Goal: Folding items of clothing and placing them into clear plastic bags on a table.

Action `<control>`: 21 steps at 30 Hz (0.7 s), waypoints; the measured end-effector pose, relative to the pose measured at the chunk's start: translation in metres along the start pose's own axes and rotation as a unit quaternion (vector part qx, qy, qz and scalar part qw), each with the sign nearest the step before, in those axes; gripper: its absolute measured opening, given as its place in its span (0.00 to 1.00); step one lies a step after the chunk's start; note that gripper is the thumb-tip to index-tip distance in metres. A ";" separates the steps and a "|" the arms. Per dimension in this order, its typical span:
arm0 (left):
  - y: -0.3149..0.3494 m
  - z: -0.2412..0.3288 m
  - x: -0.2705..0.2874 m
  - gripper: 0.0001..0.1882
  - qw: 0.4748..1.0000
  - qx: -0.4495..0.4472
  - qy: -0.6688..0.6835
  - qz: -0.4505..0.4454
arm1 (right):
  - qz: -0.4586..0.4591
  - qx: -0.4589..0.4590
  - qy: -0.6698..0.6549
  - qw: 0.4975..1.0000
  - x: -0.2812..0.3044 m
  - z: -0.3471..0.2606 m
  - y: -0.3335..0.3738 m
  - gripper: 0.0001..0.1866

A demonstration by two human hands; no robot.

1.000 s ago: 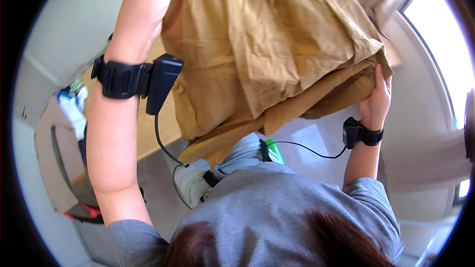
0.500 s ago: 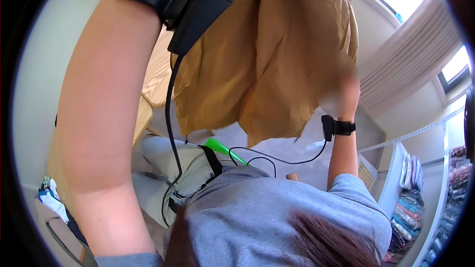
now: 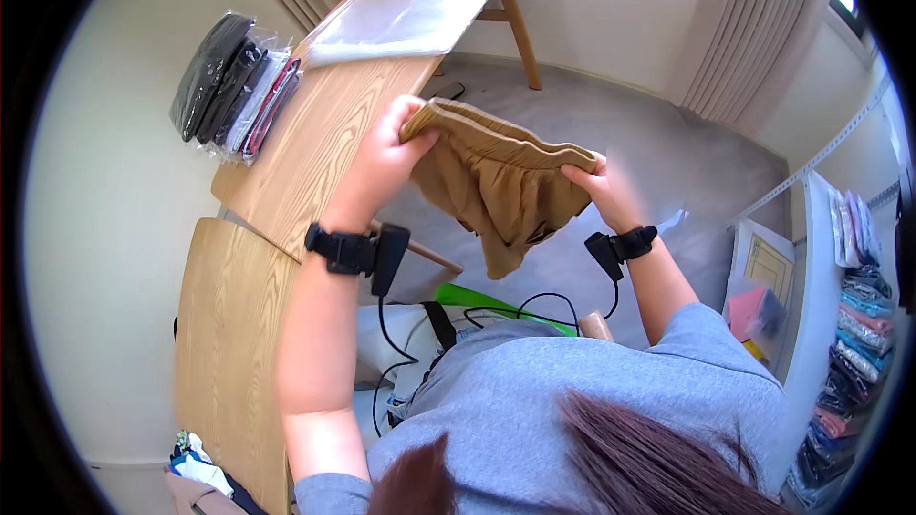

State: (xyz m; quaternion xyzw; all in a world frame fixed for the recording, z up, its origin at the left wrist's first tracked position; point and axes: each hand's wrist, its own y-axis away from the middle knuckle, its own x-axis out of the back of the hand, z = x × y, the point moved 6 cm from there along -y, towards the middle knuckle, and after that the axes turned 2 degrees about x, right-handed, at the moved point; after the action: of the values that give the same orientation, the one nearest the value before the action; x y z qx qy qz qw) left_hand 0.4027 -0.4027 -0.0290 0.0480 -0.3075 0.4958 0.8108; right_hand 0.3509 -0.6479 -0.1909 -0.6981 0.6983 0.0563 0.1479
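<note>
1. A stack of plastic-wrapped garments (image 3: 239,86) stands at the left edge of a wooden tabletop (image 3: 353,124); a clear plastic sheet (image 3: 401,19) lies flat toward its far end.
2. The left hand (image 3: 382,167), thumb on the near side, grips the left end of the waistband (image 3: 506,148) of the brown garment (image 3: 506,200); its forearm rises steeply.
3. The garment hangs in the air beside the tabletop, over the grey floor (image 3: 611,100). Its gathered waistband, the long edge, slopes down rightward; the loose cloth points down toward the person.
4. The right hand (image 3: 611,195) pinches the waistband's right end, its forearm slanting up and leftward.
5. Farther right are a pleated beige curtain (image 3: 744,29) and a white shelf unit (image 3: 806,267) with packed garments (image 3: 863,334).
</note>
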 end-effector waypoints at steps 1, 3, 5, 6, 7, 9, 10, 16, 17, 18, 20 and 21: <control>0.006 -0.007 0.003 0.10 1.000 0.002 0.000 -0.002 | 0.008 -0.001 0.005 1.000 -0.001 0.003 -0.002 0.14; 0.021 -0.025 0.012 0.11 0.996 0.063 0.063 -0.019 | 0.025 -0.003 -0.003 1.000 0.000 0.003 -0.005 0.13; 0.034 -0.029 0.020 0.15 0.991 0.078 0.105 -0.015 | 0.038 -0.004 -0.009 0.999 -0.004 -0.003 -0.005 0.12; 0.042 -0.029 0.022 0.19 0.991 0.101 0.081 -0.030 | 0.017 0.015 -0.022 1.000 -0.014 -0.011 -0.007 0.12; 0.049 -0.031 0.024 0.23 0.990 0.124 0.058 -0.044 | -0.004 0.034 -0.034 0.999 -0.021 -0.016 -0.010 0.11; 0.059 -0.039 0.029 0.26 0.985 0.153 0.072 -0.040 | -0.021 0.044 -0.004 0.999 -0.025 -0.019 -0.014 0.10; 0.065 -0.043 0.030 0.24 0.979 0.178 0.089 -0.051 | -0.035 0.043 0.022 0.998 -0.027 -0.023 -0.014 0.10; 0.080 -0.059 0.034 0.15 0.966 0.204 0.153 -0.046 | -0.112 0.017 0.118 0.987 -0.027 -0.050 -0.015 0.09; 0.081 -0.063 0.037 0.15 0.962 0.209 0.173 -0.024 | -0.113 0.016 0.120 0.986 -0.027 -0.055 -0.015 0.09; 0.079 -0.066 0.037 0.15 0.962 0.209 0.174 -0.025 | -0.140 -0.009 0.059 0.988 -0.031 -0.056 -0.014 0.10; 0.074 -0.077 0.037 0.15 0.950 0.222 0.221 -0.004 | -0.160 -0.061 -0.044 0.984 -0.037 -0.052 -0.019 0.11; 0.069 -0.081 0.033 0.15 0.950 0.220 0.222 -0.007 | -0.157 -0.059 -0.042 0.985 -0.040 -0.049 -0.024 0.11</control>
State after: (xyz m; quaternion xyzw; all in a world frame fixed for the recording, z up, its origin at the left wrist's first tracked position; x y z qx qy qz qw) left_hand 0.3929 -0.3111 -0.0919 0.1154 -0.0026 0.5436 0.8313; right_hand 0.3681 -0.6243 -0.1302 -0.8038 0.5682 0.1033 0.1425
